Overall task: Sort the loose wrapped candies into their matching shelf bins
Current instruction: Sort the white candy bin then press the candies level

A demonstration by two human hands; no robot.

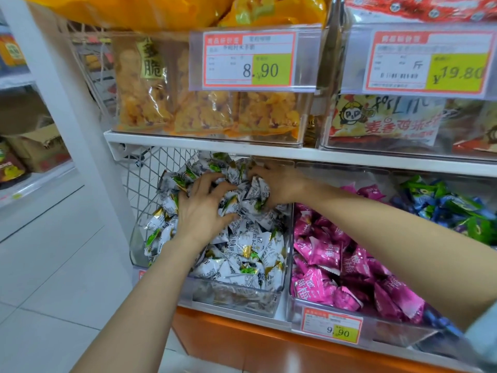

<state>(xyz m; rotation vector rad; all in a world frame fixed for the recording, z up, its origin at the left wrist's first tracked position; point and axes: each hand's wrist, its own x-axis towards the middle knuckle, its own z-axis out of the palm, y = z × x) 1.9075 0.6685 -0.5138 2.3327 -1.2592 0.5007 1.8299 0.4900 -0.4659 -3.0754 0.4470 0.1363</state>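
A clear plastic bin (279, 289) on the lower shelf is heaped with white-and-green wrapped candies (247, 251). Both my hands are in that heap. My left hand (204, 208) lies on top of the pile with its fingers curled round a clump of the white candies. My right hand (277, 184) reaches in from the right, deeper toward the back, its fingers curled into the white candies too. The neighbouring bin (295, 313) holds pink wrapped candies (330, 254). Farther right lie blue and green wrapped candies (451, 208).
A white shelf edge (242, 150) runs just above my hands. Above it stand clear boxes of orange snack bags (204, 114) with price tags (250, 60). A white wire mesh side panel (145, 184) bounds the white bin's left. Tiled floor (53, 265) lies to the left.
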